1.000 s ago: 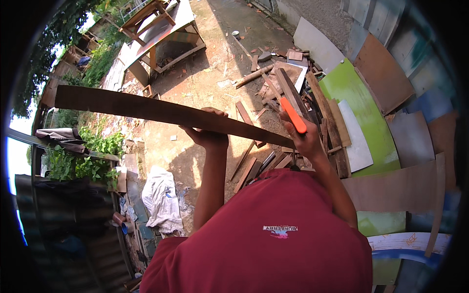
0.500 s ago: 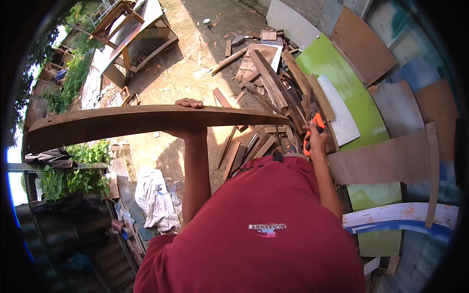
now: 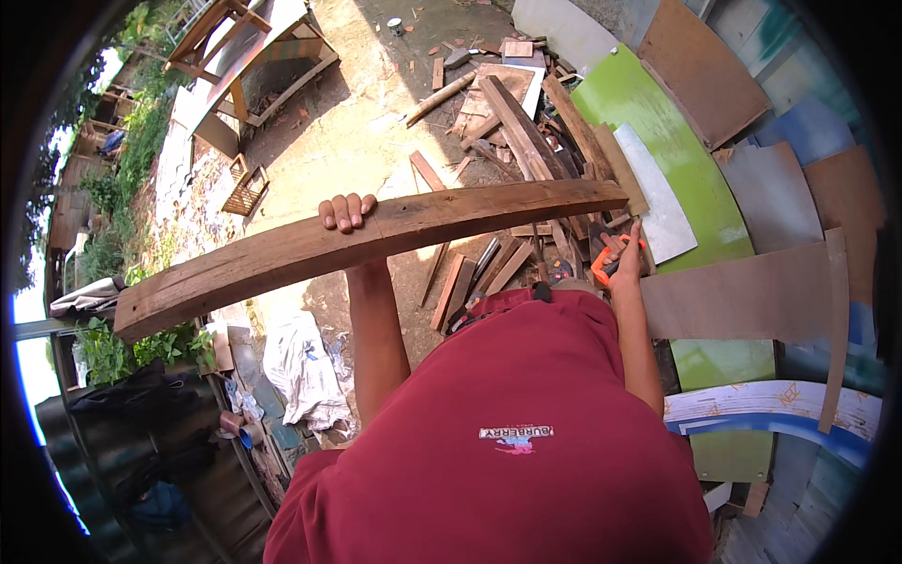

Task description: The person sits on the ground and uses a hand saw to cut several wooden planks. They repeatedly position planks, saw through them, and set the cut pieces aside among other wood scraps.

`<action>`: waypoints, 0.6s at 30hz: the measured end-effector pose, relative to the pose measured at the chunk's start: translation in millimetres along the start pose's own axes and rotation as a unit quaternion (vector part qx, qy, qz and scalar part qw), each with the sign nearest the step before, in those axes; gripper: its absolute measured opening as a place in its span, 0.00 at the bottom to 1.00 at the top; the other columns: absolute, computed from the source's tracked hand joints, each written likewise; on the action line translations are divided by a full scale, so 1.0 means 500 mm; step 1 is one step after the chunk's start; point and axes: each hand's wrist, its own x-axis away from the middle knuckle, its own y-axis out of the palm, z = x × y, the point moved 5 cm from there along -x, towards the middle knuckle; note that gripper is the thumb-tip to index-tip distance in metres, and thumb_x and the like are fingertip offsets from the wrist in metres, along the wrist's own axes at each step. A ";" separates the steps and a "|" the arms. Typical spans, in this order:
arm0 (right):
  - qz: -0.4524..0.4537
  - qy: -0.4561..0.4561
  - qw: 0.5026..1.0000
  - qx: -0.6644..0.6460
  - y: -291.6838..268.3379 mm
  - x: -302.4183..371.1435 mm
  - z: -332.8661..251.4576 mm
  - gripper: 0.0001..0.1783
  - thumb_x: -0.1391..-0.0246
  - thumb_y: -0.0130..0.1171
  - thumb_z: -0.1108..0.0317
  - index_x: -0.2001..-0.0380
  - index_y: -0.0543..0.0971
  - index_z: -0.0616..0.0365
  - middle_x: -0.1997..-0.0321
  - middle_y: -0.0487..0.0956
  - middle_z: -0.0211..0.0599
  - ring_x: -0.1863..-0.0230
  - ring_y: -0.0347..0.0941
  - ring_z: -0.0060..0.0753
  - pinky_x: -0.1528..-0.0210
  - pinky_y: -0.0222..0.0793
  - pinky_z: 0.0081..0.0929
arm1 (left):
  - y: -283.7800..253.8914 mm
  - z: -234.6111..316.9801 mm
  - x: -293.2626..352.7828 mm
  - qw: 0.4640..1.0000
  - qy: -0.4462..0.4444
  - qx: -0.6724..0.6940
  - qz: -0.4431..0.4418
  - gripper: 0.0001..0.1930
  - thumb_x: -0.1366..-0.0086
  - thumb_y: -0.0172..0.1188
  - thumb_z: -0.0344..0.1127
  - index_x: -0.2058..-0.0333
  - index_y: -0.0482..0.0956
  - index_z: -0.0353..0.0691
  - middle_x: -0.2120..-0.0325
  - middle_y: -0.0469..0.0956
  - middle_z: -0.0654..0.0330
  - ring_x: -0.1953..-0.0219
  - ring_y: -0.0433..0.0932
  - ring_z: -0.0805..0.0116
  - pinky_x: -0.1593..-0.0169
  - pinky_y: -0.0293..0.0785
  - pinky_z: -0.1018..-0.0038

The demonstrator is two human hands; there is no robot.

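Observation:
A long brown wooden beam stretches across in front of me, its left end lower and nearer than its right. My left hand grips it around the middle, with fingers curled over the far edge and the palm hidden underneath. At my right side, my right hand is closed round the orange and black looped handle of a handsaw. The saw's blade cannot be made out. The beam's right end lies just above and beyond that hand.
Scrap timber is heaped ahead to the right, with shorter offcuts near my feet. Panels, including a green board, line the right side. A wooden table stands far left, and a white cloth lies at near left.
The beam has shifted right and rolled, so its broad upper face now shows; its left end has dropped. My left hand turned with it. My right hand and the saw moved slightly right and nearer.

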 end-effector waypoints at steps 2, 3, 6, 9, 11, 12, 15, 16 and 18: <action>-0.001 0.024 0.999 -0.039 0.022 0.017 -0.007 0.50 0.44 0.55 0.23 0.48 0.74 0.67 0.55 0.84 0.47 0.83 0.54 0.14 0.81 0.58 0.15 | -0.008 -0.015 0.002 0.999 -0.012 0.040 -0.031 0.09 0.25 0.52 0.37 0.68 0.75 0.47 0.75 0.77 0.65 0.68 0.76 0.69 0.52 0.68 0.69; 0.011 0.037 0.997 -0.060 0.036 0.036 -0.014 0.45 0.44 0.54 0.23 0.54 0.76 0.60 0.63 0.85 0.41 0.83 0.53 0.15 0.81 0.57 0.15 | -0.008 -0.022 0.007 0.998 -0.015 0.055 -0.028 0.10 0.25 0.51 0.38 0.68 0.75 0.48 0.76 0.77 0.65 0.68 0.76 0.69 0.53 0.67 0.69; -0.091 0.023 0.991 -0.091 0.090 0.086 -0.027 0.35 0.44 0.58 0.26 0.63 0.74 0.51 0.77 0.75 0.28 0.84 0.53 0.14 0.81 0.55 0.15 | 0.000 -0.033 0.006 0.990 -0.011 0.119 -0.077 0.13 0.25 0.50 0.40 0.70 0.76 0.48 0.76 0.78 0.64 0.69 0.76 0.69 0.52 0.67 0.69; -0.141 0.025 0.975 -0.169 0.109 0.114 -0.049 0.31 0.43 0.61 0.30 0.62 0.76 0.48 0.80 0.66 0.23 0.84 0.54 0.14 0.81 0.53 0.15 | 0.006 -0.039 0.012 0.982 -0.016 0.171 -0.083 0.23 0.24 0.45 0.56 0.71 0.77 0.47 0.75 0.79 0.63 0.66 0.77 0.67 0.48 0.66 0.66; -0.120 0.024 0.972 -0.200 0.099 0.102 -0.056 0.24 0.41 0.62 0.37 0.61 0.76 0.46 0.79 0.69 0.21 0.84 0.54 0.13 0.80 0.53 0.14 | 0.010 -0.042 0.007 0.979 -0.038 0.181 -0.082 0.32 0.26 0.40 0.68 0.71 0.77 0.45 0.75 0.80 0.61 0.62 0.79 0.64 0.42 0.66 0.62; -0.137 -0.001 0.971 -0.196 0.094 0.093 -0.060 0.23 0.41 0.61 0.38 0.61 0.76 0.47 0.77 0.69 0.22 0.83 0.55 0.14 0.78 0.55 0.15 | 0.021 -0.056 0.002 0.978 -0.053 0.201 -0.027 0.44 0.33 0.32 0.80 0.68 0.80 0.43 0.73 0.81 0.60 0.54 0.80 0.59 0.32 0.60 0.56; -0.109 -0.043 0.974 -0.195 0.122 0.117 -0.071 0.19 0.37 0.54 0.44 0.64 0.76 0.47 0.75 0.72 0.23 0.80 0.58 0.18 0.76 0.59 0.20 | 0.013 -0.063 0.018 0.969 -0.065 0.090 0.221 0.33 0.30 0.45 0.72 0.62 0.83 0.47 0.67 0.83 0.65 0.46 0.76 0.65 0.33 0.61 0.55; -0.086 -0.055 0.975 -0.195 0.130 0.126 -0.080 0.18 0.35 0.51 0.46 0.66 0.75 0.48 0.74 0.73 0.24 0.79 0.59 0.20 0.75 0.60 0.22 | 0.010 -0.068 0.027 0.965 -0.075 0.095 0.234 0.32 0.30 0.47 0.71 0.61 0.83 0.47 0.67 0.83 0.65 0.46 0.76 0.65 0.33 0.62 0.54; -0.070 -0.063 0.976 -0.194 0.125 0.106 -0.081 0.25 0.36 0.47 0.41 0.52 0.76 0.48 0.57 0.76 0.30 0.61 0.69 0.31 0.60 0.69 0.36 | 0.003 -0.071 0.038 0.955 -0.104 0.101 0.260 0.30 0.30 0.50 0.69 0.60 0.83 0.47 0.67 0.83 0.65 0.46 0.76 0.65 0.35 0.64 0.54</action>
